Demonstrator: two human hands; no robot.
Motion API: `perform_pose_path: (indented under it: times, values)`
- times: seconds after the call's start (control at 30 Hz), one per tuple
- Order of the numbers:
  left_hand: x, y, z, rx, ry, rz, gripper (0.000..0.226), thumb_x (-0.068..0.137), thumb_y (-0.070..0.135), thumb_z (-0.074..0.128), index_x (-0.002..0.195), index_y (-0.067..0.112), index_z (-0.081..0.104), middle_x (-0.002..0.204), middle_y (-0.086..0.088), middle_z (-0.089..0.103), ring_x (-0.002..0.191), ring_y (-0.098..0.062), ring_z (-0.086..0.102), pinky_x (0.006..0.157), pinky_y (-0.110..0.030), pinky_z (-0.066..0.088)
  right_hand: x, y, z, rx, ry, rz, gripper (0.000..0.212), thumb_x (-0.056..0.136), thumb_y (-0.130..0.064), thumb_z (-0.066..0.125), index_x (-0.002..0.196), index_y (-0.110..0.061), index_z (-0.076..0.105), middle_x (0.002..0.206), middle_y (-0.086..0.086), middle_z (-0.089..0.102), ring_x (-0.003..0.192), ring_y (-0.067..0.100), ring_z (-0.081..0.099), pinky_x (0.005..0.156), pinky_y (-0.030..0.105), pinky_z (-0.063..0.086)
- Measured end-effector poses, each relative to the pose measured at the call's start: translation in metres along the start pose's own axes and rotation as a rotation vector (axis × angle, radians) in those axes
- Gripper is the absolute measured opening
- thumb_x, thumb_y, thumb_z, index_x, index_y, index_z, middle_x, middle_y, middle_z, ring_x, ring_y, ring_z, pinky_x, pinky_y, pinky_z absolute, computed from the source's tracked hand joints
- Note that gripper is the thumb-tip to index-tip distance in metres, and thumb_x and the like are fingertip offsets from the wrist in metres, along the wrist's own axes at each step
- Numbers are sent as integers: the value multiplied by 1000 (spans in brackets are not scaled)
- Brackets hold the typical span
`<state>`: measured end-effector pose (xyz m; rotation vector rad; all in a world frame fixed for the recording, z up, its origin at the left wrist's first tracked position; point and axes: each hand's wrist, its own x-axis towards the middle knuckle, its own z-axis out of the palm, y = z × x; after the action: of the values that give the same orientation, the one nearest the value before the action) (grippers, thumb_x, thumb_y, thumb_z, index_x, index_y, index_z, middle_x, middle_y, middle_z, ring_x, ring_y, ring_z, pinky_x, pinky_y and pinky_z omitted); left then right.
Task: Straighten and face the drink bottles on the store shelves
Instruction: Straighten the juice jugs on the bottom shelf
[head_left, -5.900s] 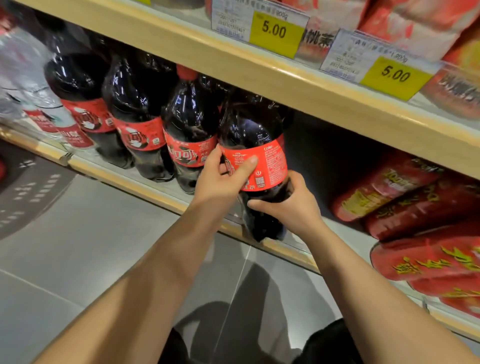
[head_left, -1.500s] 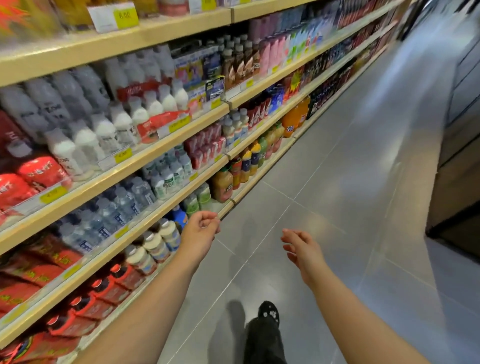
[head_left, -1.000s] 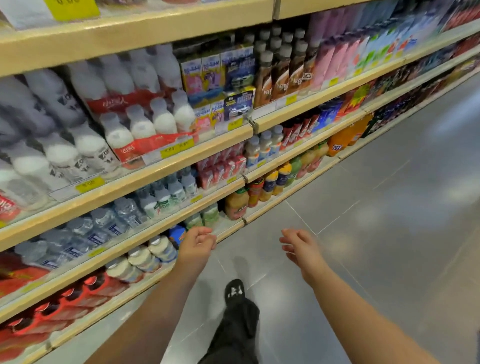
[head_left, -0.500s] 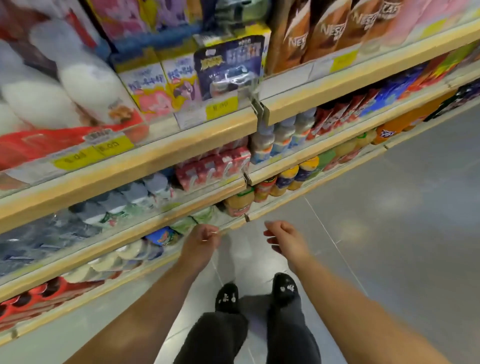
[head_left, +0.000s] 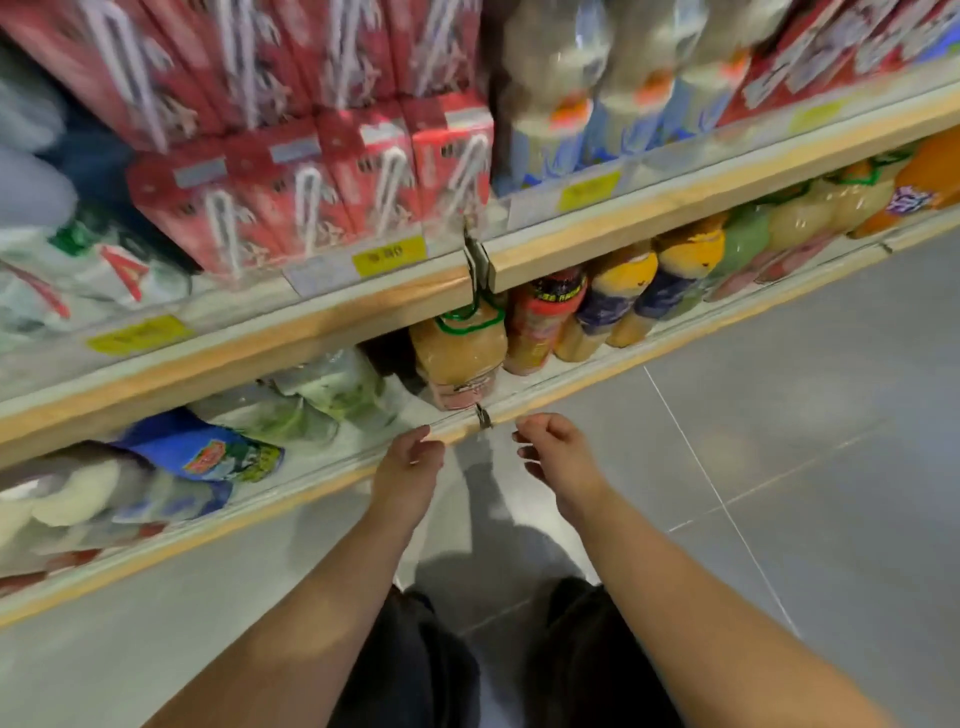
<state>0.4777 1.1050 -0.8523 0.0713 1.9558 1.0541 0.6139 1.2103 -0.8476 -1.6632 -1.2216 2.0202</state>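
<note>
Though blur smears most labels, the lower shelf (head_left: 311, 483) shows a blue-labelled bottle (head_left: 208, 457) at far left, with green-labelled bottles (head_left: 332, 395) just beside it. On the upper shelf (head_left: 363, 318) above them, red cartons (head_left: 322, 197) stand in rows behind a yellow price tag (head_left: 388, 254). The left hand (head_left: 410, 467) hovers just in front of the lower shelf's rim, fingers loosely curled and holding nothing. Behind that rim stands an orange juice bottle (head_left: 460, 353) with a green handle loop, apart from both hands, and a red-labelled bottle (head_left: 540, 322) stands next to it. The right hand (head_left: 558, 457) hangs over the grey floor (head_left: 779, 467) near the rim, its fingers likewise loosely curled and empty. Further right, yellow-capped bottles (head_left: 649, 280) line the same shelf.
</note>
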Motion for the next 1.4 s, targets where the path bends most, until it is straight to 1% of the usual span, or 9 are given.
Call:
perform_pose_path:
  times: [0.1,0.23,0.37,0.57,0.73,0.87,1.0,1.1,1.4]
  values:
    - [42,-5,19,-46,50,94,28,91,41,53,113,24,56,115,-7,61,110,-29,58,100,-49,44,44,-2,9,9,11,-70,13,92,-23,60,83,-15,54,76,-1,60,64,10,52,56,18,43]
    - [79,1,38,-143,14,261,59,80,57,53,127,21,53,120,8,59,116,-19,55,96,-31,43,86,-6,23,7,-26,-173,9,93,-36,58,91,-27,60,89,-10,63,69,-2,61,56,14,48]
    - [103,10,46,-214,15,226,66,80,60,59,133,22,50,124,-3,62,112,-21,58,95,-36,44,115,-8,31,19,-185,-180,22,96,-54,40,102,-41,57,120,-15,59,112,1,51,89,28,35]
    - [103,12,32,-108,-51,286,91,57,73,68,132,27,46,121,9,62,109,-14,59,99,-40,46,121,-10,36,-10,-365,-227,12,84,-68,47,93,-61,53,88,-43,61,80,-24,54,72,16,40]
    - [99,12,29,-230,-173,246,89,49,58,81,126,22,52,120,2,64,105,-15,63,94,-36,51,122,-7,20,-35,-406,-210,61,69,-62,65,123,-36,52,116,-20,62,105,-2,57,71,19,49]
    - [93,3,33,-47,-121,369,84,55,30,91,126,16,49,121,3,50,94,-2,56,56,-3,46,117,0,0,-107,-436,-212,70,67,-52,70,129,-26,49,121,-16,62,111,-2,55,94,28,39]
    - [89,-2,32,-13,-76,438,72,57,16,91,119,12,53,113,-5,60,97,-12,62,70,-20,56,106,1,-6,-195,-518,-279,34,91,-28,60,125,-25,54,117,-18,65,108,-5,57,79,9,46]
    - [82,-2,24,135,-40,480,76,56,24,92,122,13,56,122,-7,60,113,-22,56,97,-43,48,92,3,-11,-213,-507,-395,37,92,-16,59,129,-13,54,123,-2,64,117,10,57,91,19,47]
    - [35,10,25,-19,-155,475,90,30,56,88,109,28,55,108,6,68,96,-10,67,83,-36,56,30,10,-29,-52,-337,-386,65,75,-42,65,126,-5,46,125,8,60,116,14,56,92,24,48]
